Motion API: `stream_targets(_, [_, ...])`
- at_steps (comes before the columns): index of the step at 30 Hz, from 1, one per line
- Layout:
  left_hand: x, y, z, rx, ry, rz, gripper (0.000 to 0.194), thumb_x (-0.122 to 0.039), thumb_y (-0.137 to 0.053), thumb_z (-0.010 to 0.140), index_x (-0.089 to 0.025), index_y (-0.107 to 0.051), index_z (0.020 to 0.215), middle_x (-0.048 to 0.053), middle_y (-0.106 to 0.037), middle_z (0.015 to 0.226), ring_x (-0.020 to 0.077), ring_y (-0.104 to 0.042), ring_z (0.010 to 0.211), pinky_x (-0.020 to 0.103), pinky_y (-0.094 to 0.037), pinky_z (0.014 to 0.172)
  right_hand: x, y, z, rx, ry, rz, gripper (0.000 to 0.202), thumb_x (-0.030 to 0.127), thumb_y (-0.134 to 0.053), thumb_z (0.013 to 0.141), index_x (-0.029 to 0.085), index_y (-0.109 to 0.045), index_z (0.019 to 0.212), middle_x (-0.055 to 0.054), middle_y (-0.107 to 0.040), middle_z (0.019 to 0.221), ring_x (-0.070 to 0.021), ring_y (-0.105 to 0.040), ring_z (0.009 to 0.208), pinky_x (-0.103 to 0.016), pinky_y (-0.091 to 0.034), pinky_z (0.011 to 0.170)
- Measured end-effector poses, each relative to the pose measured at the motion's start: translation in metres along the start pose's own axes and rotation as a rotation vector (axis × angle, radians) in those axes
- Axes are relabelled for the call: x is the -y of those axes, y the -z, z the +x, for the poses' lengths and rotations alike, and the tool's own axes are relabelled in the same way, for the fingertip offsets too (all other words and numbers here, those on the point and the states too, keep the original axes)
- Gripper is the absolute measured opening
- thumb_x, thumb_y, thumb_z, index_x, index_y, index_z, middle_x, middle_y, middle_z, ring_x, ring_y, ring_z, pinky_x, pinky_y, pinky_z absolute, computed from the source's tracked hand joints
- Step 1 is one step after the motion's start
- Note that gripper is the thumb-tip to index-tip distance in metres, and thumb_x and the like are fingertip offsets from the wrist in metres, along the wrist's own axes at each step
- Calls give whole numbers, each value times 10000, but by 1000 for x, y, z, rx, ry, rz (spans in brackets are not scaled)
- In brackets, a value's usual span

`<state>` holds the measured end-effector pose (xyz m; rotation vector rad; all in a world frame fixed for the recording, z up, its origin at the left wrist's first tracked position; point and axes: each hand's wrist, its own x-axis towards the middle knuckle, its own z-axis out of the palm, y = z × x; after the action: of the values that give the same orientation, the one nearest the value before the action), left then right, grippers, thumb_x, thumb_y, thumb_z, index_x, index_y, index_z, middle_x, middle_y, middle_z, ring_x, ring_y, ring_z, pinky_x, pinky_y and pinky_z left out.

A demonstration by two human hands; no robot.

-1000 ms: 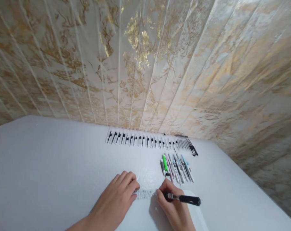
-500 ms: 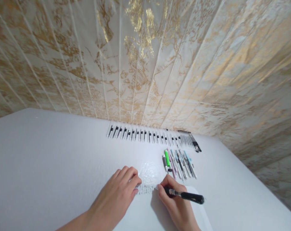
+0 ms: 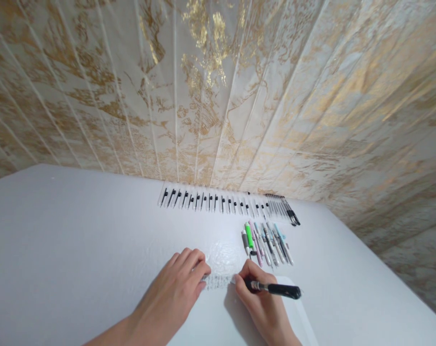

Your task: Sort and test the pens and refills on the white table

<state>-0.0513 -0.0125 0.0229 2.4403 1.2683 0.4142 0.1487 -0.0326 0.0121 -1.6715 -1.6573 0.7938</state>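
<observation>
My right hand (image 3: 263, 300) grips a black pen (image 3: 281, 290), its barrel sloping out to the right and its tip end at rows of small dark writing (image 3: 218, 282). The writing runs across a pale sheet (image 3: 203, 322) on the table between my hands. On the left, my left hand (image 3: 180, 286) rests with fingers curled and closed beside the start of the writing. Thumb and forefinger come together there; whether they pinch anything is hidden. Just beyond my right hand lies a group of pens, with a bright green one (image 3: 248, 235) and a grey-and-white one (image 3: 245, 242).
A long row of clear tubes with black parts (image 3: 211, 202) lies along the back of the white table (image 3: 77, 230). At its right end are several slim black-tipped pens (image 3: 288, 211). Pale, gold-patterned draped fabric (image 3: 203, 120) hangs behind.
The view has shifted very slightly. My right hand and the pen have moved a little to the left in view; my left hand stays almost in place.
</observation>
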Motion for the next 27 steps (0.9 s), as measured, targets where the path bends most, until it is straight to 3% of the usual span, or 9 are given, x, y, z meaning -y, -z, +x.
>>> stream_targets(5, [0,0,1,12,7,12,159,-98,-487,866,-217,-571,928,32,-555,1056,230,-494,941,373,-377,803,-4,4,0,-77,-41,152,260,281,-539,790,210,-395,586,61,-363,527,-106,-346,517,-234,-272,501])
stream_targets(9, [2,-3,0,-29,4,28,186,-103,-533,847,-228,-573,979,29,-573,1066,240,-505,945,383,-377,810,-2,10,0,-124,-95,368,210,370,-598,804,204,-519,703,57,-429,593,-107,-373,548,-226,-299,520])
stream_targets(14, [-3,0,-1,-174,-98,-126,431,-268,-626,842,-266,-442,1232,39,-556,1175,235,-477,1045,354,-365,879,12,15,-6,100,-25,626,175,347,-689,753,194,-663,835,13,-570,714,-105,-469,586,-229,-368,560])
stream_targets(18, [-17,6,3,-171,-208,-242,146,-362,-518,908,-238,-537,983,17,-600,970,204,-511,904,318,-372,787,25,16,-11,259,39,726,234,397,-672,776,185,-701,870,-20,-614,767,-81,-475,526,-226,-394,510])
stream_targets(20, [-26,8,6,-182,-186,-292,162,-349,-477,928,-218,-527,847,5,-594,872,190,-518,846,304,-370,756,29,19,-11,204,76,774,270,405,-681,774,210,-663,959,-1,-588,770,-70,-462,503,-206,-398,463])
stream_targets(24, [-43,11,7,-196,-60,-394,231,-349,-468,920,-210,-489,737,-6,-570,789,178,-531,807,300,-375,772,38,35,-4,-105,154,845,532,403,-667,797,294,-430,1261,26,-574,779,-69,-465,463,-185,-407,393])
stream_targets(27, [-52,7,7,-181,-28,-429,252,-370,-469,905,-209,-486,712,-7,-566,770,178,-532,791,294,-372,764,46,49,0,-201,154,805,598,415,-650,808,283,-373,1321,30,-588,727,-79,-474,447,-189,-424,383])
